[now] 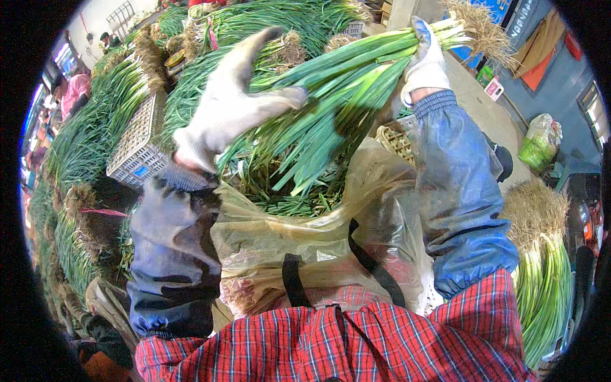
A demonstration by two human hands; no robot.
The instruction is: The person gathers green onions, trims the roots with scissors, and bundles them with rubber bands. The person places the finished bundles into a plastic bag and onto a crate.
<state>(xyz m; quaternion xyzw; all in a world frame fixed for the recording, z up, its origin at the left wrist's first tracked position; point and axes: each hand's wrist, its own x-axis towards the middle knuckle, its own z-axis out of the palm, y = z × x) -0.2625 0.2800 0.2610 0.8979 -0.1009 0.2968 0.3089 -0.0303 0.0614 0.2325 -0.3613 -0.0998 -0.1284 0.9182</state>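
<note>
My right hand [426, 64], in a white work glove, grips a bunch of long green onions [343, 90] near its pale root end. The dry roots [484, 36] stick out beyond the hand at upper right, and the green leaves hang down to the left over my lap. My left hand [234, 98], gloved too, is spread wide with thumb and fingers apart and nothing in it. Its lower digit is close beside the leaves; whether they touch I cannot tell. Below lies a translucent plastic apron [305, 238] with loose leaf scraps [296, 205] at its upper edge.
A plastic crate [138, 143] stands at left beside heaped green onions [95, 129]. More bunches [286, 24] lie ahead, and another bunch [539, 267] rests at right. A filled plastic bag [541, 141] sits on the floor at right. Other people [76, 93] are at far left.
</note>
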